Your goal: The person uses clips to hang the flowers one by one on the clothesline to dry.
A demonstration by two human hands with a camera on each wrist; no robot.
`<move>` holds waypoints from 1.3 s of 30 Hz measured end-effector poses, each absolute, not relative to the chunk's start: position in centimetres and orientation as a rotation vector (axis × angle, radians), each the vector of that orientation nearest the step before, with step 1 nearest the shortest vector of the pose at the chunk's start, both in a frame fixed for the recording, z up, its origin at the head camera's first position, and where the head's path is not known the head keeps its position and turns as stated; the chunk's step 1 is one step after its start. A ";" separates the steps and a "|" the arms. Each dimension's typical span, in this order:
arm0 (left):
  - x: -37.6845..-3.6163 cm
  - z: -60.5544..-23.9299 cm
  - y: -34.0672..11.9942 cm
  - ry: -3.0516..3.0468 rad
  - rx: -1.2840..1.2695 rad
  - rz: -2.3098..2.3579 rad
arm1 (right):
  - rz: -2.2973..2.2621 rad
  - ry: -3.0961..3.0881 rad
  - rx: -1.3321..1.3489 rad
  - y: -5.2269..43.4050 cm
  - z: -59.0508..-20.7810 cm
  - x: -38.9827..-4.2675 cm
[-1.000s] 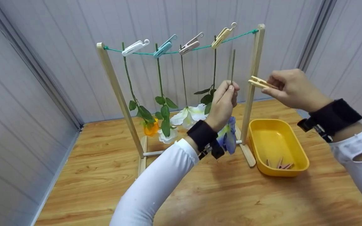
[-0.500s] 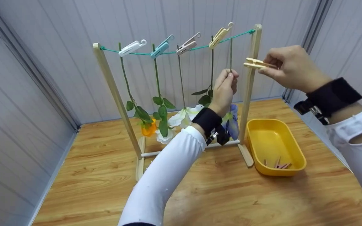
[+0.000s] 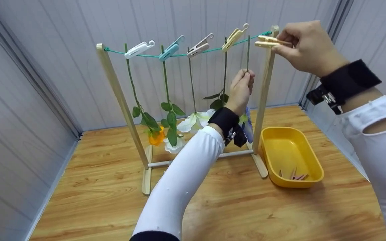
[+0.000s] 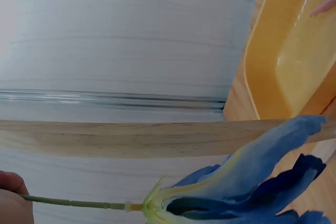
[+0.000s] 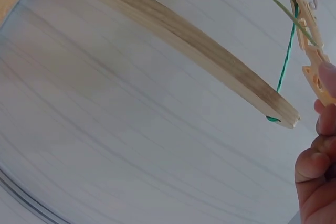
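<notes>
Wooden clothespin (image 3: 269,42) pinched in your right hand (image 3: 305,45) is light, stiff and springy; squeeze its tail. Your left hand (image 3: 241,90) pinches the blue flower's thin stem (image 3: 247,53), bendy and easily kinked, just below the green line (image 3: 186,53).

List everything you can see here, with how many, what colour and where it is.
Drying rack: one, pale wood, standing on the table.
String: one, green, strung between the rack posts.
Hanging pegs: four, white, blue, beige and yellow, clipped on the string.
Hung flowers: four, heads down, including orange and white blooms.
Blue flower: one, stem pinched, head down by the right post.
Yellow peg: one, held at the string's right end.
Tray: one, yellow, right of the rack.
Pink pegs: a few, in the tray.
Table: one, wood.
Left hand: pinches the blue flower's stem.
Right hand: pinches the yellow peg.
</notes>
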State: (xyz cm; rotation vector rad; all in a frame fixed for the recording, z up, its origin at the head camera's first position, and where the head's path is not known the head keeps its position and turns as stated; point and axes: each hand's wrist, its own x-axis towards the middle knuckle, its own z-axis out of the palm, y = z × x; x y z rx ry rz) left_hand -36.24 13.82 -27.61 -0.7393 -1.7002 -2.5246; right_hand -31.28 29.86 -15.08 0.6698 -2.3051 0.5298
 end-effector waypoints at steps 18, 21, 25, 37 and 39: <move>-37.7 -26.8 14.8 -1.825 -0.646 -2.448 | 0.331 -2.452 0.620 28.0 -12.2 -33.4; -37.7 -26.8 15.0 -1.865 -0.634 -2.397 | 0.332 -2.463 0.607 27.8 -12.1 -33.8; -37.8 -26.9 14.9 -1.907 -0.603 -2.346 | 0.318 -2.510 0.579 27.5 -12.1 -34.3; -38.3 -26.9 14.9 -1.921 -0.583 -2.316 | 0.260 -2.619 0.542 26.8 -11.6 -35.2; -38.4 -26.9 14.8 -1.935 -0.594 -2.296 | 0.253 -2.618 0.547 26.7 -11.6 -35.4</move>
